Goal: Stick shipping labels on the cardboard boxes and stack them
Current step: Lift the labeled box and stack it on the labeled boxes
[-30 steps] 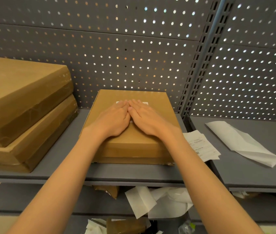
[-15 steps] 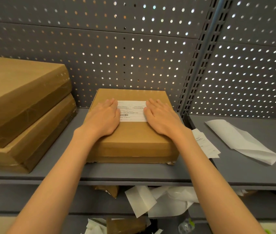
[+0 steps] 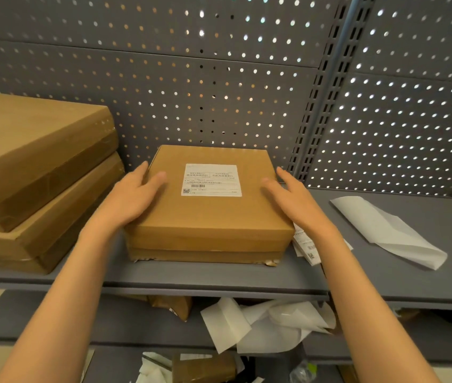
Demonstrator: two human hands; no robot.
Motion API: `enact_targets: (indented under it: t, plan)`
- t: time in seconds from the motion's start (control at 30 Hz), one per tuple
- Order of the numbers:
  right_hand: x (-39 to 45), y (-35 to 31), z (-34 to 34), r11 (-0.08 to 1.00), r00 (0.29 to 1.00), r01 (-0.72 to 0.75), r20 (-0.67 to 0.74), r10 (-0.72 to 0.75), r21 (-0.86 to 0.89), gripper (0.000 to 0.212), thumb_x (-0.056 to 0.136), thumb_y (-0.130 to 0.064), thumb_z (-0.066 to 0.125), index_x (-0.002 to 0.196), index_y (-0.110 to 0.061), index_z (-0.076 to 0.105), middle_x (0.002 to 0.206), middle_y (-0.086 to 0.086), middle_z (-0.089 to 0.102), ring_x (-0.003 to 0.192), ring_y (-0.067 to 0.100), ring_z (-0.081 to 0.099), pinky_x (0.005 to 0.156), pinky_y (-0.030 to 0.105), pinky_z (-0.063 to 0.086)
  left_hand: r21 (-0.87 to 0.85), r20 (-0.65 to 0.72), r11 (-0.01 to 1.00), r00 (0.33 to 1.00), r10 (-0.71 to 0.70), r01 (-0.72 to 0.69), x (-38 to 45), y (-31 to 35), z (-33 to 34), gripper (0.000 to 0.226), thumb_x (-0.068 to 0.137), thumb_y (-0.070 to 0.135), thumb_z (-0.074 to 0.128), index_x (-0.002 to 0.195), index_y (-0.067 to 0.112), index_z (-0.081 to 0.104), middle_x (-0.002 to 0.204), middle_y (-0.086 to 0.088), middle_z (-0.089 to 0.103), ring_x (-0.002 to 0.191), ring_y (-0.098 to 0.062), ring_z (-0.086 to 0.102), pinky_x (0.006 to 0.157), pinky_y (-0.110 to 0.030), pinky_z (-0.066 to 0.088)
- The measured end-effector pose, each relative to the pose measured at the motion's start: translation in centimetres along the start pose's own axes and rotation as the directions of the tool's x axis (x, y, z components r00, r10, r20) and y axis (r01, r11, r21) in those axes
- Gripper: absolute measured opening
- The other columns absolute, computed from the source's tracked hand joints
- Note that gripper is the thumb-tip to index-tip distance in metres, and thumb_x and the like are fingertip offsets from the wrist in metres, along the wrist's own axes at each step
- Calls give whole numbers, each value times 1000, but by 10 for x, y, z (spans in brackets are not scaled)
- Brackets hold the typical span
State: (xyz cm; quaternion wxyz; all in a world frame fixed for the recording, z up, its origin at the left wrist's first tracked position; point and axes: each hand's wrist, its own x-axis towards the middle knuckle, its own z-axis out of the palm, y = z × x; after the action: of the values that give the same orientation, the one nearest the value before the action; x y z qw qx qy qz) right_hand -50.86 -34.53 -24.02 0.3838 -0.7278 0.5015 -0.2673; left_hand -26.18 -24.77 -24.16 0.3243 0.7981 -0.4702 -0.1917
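Hands had parted from label point(image 3: 211, 179) since half second earlier; label sat flat, fully exposed on top of cardboard box point(image 3: 209, 205), mid-shelf point(image 3: 213, 280). Pressing judged done; lift toward stack of two boxes point(image 3: 34, 175) at left likely next. Left hand point(image 3: 133, 199) spread wide at box's left edge, right hand point(image 3: 292, 201) same at right edge; neither gripped yet. Fingertips blurred, so contact with box sides uncertain. Loose label sheets point(image 3: 306, 244) partly hidden behind right wrist; print illegible.
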Motion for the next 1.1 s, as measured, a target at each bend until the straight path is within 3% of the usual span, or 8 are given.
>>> enact_targets:
  t: [0.17,0.23,0.33,0.43,0.5,0.83,1.0,1.1]
  plan:
    - [-13,20,-3,865,976,-212,143,164,454,75,91,-42,55,151,-24,14,148,-6,34,108,5,48,75,13,44,-461,114,857,973,-199,229,-12,-18,0,70,86,48,55,147,26,27,149,-3,33,132,-26,36,112,-41,26]
    - [-16,24,2,804,972,-232,165,168,548,91,79,-48,67,151,-25,16,146,-5,40,113,9,52,94,27,46,-531,160,804,963,-216,268,-18,-23,3,65,83,47,59,141,26,37,137,-2,48,120,-24,47,105,-39,35]
    - [-21,28,8,770,967,-249,195,165,587,105,56,-59,73,146,-27,30,138,-3,51,120,17,53,108,41,37,-631,203,720,957,-208,291,-29,-22,6,27,85,38,58,109,26,58,108,1,59,98,-18,54,87,-30,41]
    - [-23,26,11,760,974,-216,194,120,613,53,81,-43,65,130,-27,51,121,-3,64,109,17,60,98,35,45,-666,206,687,957,-204,290,-38,-19,8,13,86,37,57,96,28,60,102,0,61,93,-18,55,81,-30,41]
    - [-25,24,12,747,978,-199,179,109,635,34,88,-31,60,121,-28,55,115,-2,66,104,17,62,89,32,49,-689,176,674,964,-199,266,-41,-16,9,14,86,36,57,96,27,61,99,0,62,89,-17,55,76,-29,42]
    - [-31,15,21,701,991,-132,86,100,701,47,78,-19,67,123,-25,57,115,5,67,98,23,63,72,31,48,-790,94,580,974,-205,198,-49,-11,11,16,85,31,58,99,26,64,92,3,65,79,-15,57,65,-27,42]
    - [-39,3,17,699,999,-30,3,40,715,43,81,-16,64,122,-27,56,113,2,67,95,20,63,73,30,49,-818,24,567,992,-126,92,-51,-7,0,24,84,31,57,107,31,64,98,6,66,85,-14,56,69,-30,42]
    - [-46,-2,9,711,999,4,-31,24,703,58,75,-20,69,130,-28,51,116,1,65,99,21,63,77,31,50,-827,-8,561,997,-73,34,-52,1,-5,31,86,29,54,116,33,60,99,10,65,86,-11,56,63,-28,40]
